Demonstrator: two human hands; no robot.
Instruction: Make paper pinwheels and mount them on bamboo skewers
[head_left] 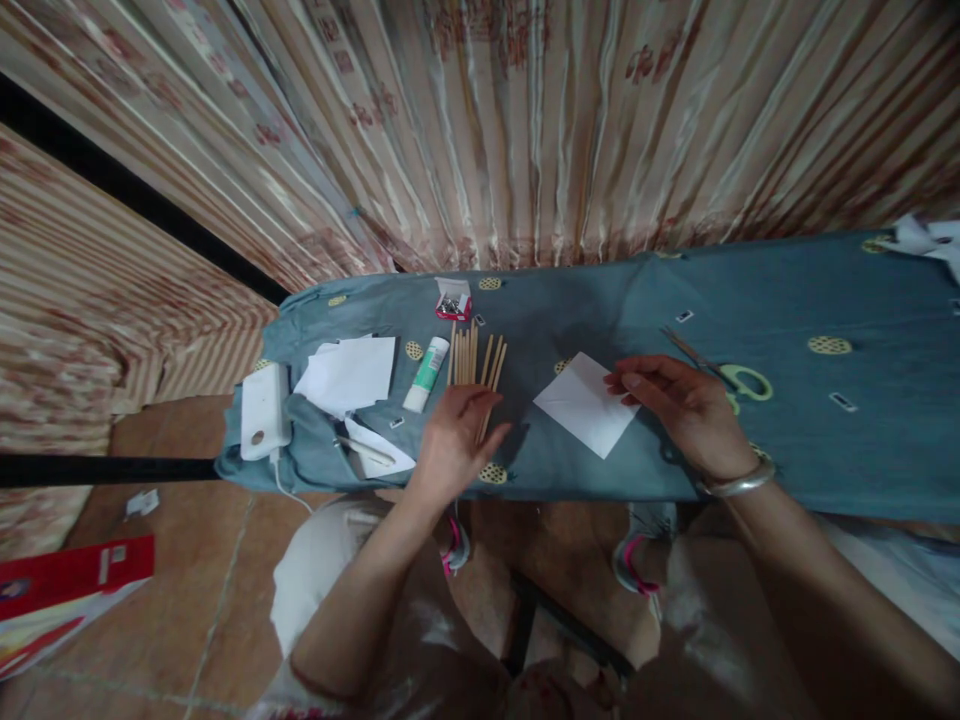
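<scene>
My left hand [459,435] is over the near ends of several thin wooden sticks [465,355]. Its thumb is spread away from the curled fingers, and whether a fingertip grips a stick is hidden. A square of white paper [585,405] lies with one corner towards me, right of the sticks. Over its right edge is my right hand [686,405], fingers loosely bent and thumb close to them, with no clear grip on the sheet. Scissors with green handles [746,382] lie just beyond that hand.
Left of the sticks lie a glue stick [427,375], white papers [352,375] and a craft knife [367,452] on a paper scrap. A small red box of metal pins [454,303] sits behind. A white power bank [264,412] with a cable rests at the cloth's left end.
</scene>
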